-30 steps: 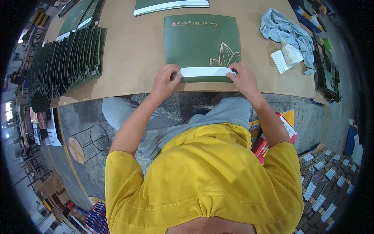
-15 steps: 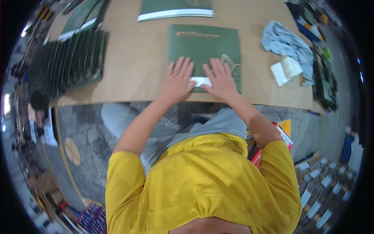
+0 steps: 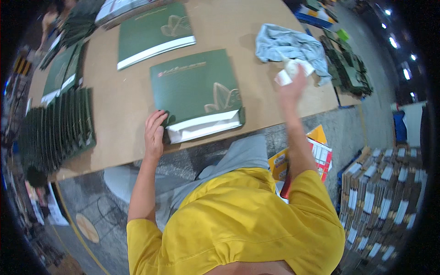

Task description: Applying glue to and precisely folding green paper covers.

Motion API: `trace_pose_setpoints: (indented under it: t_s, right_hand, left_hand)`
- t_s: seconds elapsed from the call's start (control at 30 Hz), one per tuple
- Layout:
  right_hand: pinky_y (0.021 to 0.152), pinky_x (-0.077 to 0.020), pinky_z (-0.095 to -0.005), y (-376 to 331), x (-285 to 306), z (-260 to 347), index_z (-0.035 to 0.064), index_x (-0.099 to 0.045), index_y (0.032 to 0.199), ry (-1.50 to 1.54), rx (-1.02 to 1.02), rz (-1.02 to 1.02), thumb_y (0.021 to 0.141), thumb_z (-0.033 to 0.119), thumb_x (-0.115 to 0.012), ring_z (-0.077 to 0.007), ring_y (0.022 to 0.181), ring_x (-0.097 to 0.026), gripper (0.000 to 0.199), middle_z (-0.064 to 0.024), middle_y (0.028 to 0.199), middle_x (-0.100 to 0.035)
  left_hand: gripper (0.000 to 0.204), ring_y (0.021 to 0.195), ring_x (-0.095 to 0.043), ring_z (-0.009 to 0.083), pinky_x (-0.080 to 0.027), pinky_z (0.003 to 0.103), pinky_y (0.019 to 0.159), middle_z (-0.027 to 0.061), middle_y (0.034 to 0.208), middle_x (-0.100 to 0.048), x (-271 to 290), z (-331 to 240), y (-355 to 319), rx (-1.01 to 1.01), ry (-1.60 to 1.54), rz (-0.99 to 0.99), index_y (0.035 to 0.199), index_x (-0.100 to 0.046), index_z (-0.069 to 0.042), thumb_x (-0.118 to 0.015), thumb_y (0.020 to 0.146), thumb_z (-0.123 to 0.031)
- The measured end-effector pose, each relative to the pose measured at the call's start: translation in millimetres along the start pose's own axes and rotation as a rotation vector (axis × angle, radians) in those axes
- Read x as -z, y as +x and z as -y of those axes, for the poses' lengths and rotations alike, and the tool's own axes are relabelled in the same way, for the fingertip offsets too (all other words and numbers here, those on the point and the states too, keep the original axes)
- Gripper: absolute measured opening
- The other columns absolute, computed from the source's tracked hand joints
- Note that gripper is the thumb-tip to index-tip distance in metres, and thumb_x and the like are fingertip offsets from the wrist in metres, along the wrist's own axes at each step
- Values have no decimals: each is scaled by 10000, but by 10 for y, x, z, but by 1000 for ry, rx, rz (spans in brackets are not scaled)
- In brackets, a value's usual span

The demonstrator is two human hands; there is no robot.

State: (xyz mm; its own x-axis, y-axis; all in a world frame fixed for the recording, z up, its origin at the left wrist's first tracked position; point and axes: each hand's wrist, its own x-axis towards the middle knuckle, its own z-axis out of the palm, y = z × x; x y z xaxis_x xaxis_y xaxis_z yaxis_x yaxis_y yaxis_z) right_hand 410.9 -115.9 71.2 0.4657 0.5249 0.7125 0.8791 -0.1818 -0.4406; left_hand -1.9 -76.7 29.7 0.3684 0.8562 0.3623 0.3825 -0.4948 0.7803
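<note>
A flat green paper bag [image 3: 192,87] with a pale leaf print lies before me, its near end unfolded so the white inner flaps show. My left hand [image 3: 155,130] has its fingers curled on the bag's near left corner. Over at the right, my right hand [image 3: 293,89] is smeared by motion and reaches a small whitish bottle [image 3: 292,68]. Whether its fingers close round the bottle cannot be made out. Under the bottle is a white paper piece [image 3: 283,78], beside a crumpled light-blue cloth [image 3: 284,41].
Another green bag [image 3: 153,34] lies farther back. A row of dark green folded pieces [image 3: 57,128] stands at the table's left, with more green bags [image 3: 62,75] behind. Dark green items [image 3: 346,66] sit past the table's right edge. Stacked cardboard [image 3: 380,197] is at the lower right.
Both hands lay flat on the bag's near end; now that end is open. My left hand has shifted to its left corner, my right hand rightward to the bottle. The view has turned right.
</note>
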Motion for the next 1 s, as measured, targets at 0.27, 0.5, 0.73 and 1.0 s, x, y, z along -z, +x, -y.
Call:
trace_pose_setpoints:
  t_s: [0.27, 0.5, 0.73, 1.0]
  right_hand:
    - [896, -436, -352, 296, 137, -1600, -40, -504, 1200, 152, -250, 279, 679, 309, -769, -301, 1043, -547, 680, -213, 1103, -565]
    - [788, -504, -354, 252, 637, -92, -1, -449, 1252, 1261, -904, 57, 843, 234, -605, -257, 1014, -571, 496, -167, 1168, -547]
    - [856, -480, -369, -95, 679, 1284, 19, -473, 1215, 877, -374, 617, 720, 105, -711, -260, 996, -573, 556, -121, 1115, -567]
    - [752, -473, -388, -277, 416, 2034, 41, -526, 1086, 425, 652, 639, 605, 117, -767, -332, 871, -547, 544, -154, 981, -554]
  left_hand:
    - [117, 785, -521, 255, -433, 361, 717, 86, 781, -593, -109, 98, 106, -52, 167, -105, 834, -675, -39, -672, 744, -114]
    - [144, 741, -518, 256, -431, 359, 680, 85, 735, -580, -241, 47, 93, 222, 138, -265, 795, -670, -44, -657, 754, -182]
    - [99, 767, -534, 268, -446, 377, 689, 83, 719, -577, -299, 66, 96, 171, 239, -268, 773, -672, -83, -654, 738, -174]
    - [91, 767, -530, 270, -434, 387, 706, 74, 713, -567, -319, 74, 94, 143, 197, -281, 746, -658, -83, -641, 749, -173]
